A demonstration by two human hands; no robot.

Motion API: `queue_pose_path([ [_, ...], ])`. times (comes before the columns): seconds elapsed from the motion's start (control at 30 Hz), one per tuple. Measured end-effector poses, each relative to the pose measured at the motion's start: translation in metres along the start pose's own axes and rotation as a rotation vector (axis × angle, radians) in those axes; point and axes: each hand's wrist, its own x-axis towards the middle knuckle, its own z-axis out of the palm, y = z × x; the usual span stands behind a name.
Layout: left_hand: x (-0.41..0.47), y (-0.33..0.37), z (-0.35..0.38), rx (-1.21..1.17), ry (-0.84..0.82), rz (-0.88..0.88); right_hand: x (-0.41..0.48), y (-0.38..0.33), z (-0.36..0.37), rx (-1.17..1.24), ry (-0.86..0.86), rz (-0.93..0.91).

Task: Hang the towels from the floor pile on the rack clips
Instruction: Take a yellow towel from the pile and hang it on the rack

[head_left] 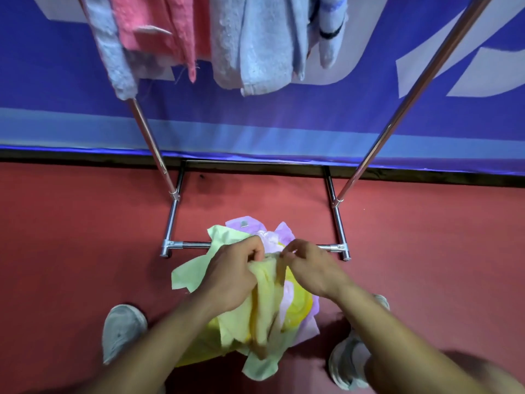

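Note:
A pale yellow towel hangs lifted above the floor pile of light green, yellow and lilac towels. My left hand grips its upper edge on the left. My right hand pinches the same edge just to the right, the two hands nearly touching. The metal rack stands just beyond the pile, its base bar partly hidden by the towels. Pink, light blue and grey towels hang from the top of the rack; the clips are out of view.
A red carpet floor runs under everything. A blue and white banner wall stands right behind the rack. My grey shoes sit on either side of the pile. The rack's right slanted pole rises to the upper right.

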Motion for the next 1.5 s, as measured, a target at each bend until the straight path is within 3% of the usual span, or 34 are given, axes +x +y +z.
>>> queue_pose_path([
  [0.07, -0.002, 0.011, 0.002, -0.028, -0.005, 0.035, 0.005, 0.000, 0.000, 0.229, 0.039, -0.005],
  [0.23, -0.010, 0.030, 0.007, -0.078, -0.108, 0.151, 0.011, 0.000, 0.011, 0.559, -0.200, 0.056],
  [0.37, -0.010, 0.014, 0.013, 0.038, -0.167, 0.149, 0.020, -0.001, 0.015, 0.903, -0.167, 0.097],
  [0.5, -0.016, 0.006, 0.010, 0.103, -0.271, 0.230, 0.022, -0.003, 0.003, 1.050, -0.210, 0.003],
  [0.57, -0.018, 0.002, 0.006, 0.122, -0.360, 0.215, 0.017, -0.003, -0.004, 1.069, -0.236, -0.069],
  [0.73, 0.000, -0.014, -0.009, 0.126, -0.021, -0.050, 0.001, -0.004, -0.006, 1.094, -0.317, -0.282],
  [0.87, 0.005, -0.015, -0.005, 0.056, -0.081, -0.080, -0.008, -0.003, -0.005, 1.138, -0.393, -0.388],
  [0.97, 0.007, -0.019, 0.000, 0.082, 0.091, -0.116, 0.001, 0.003, -0.008, 1.047, -0.293, -0.321],
  [1.03, 0.008, -0.022, -0.002, -0.003, 0.181, -0.120, 0.004, 0.011, -0.011, 0.825, -0.172, -0.271],
  [1.13, 0.007, -0.014, -0.003, -0.095, 0.265, -0.054, 0.004, 0.022, -0.010, 0.060, -0.111, -0.243],
  [1.17, 0.005, -0.007, -0.001, -0.102, 0.278, -0.018, 0.004, 0.024, -0.006, -0.019, -0.104, -0.217],
  [1.2, 0.002, -0.001, 0.002, -0.092, 0.283, 0.028, 0.002, 0.021, -0.003, 0.031, -0.087, -0.193],
  [1.27, -0.006, 0.011, 0.008, -0.062, 0.270, 0.139, 0.000, 0.011, 0.000, 0.417, -0.045, -0.142],
  [1.33, -0.014, 0.019, 0.014, -0.056, 0.251, 0.240, 0.001, -0.003, -0.004, 0.734, -0.116, -0.046],
  [1.4, -0.021, 0.023, 0.019, -0.060, 0.211, 0.293, 0.003, -0.007, -0.005, 0.781, -0.190, -0.024],
  [1.5, -0.030, 0.021, 0.023, -0.033, 0.106, 0.335, 0.009, -0.004, 0.000, 0.759, -0.156, -0.034],
])
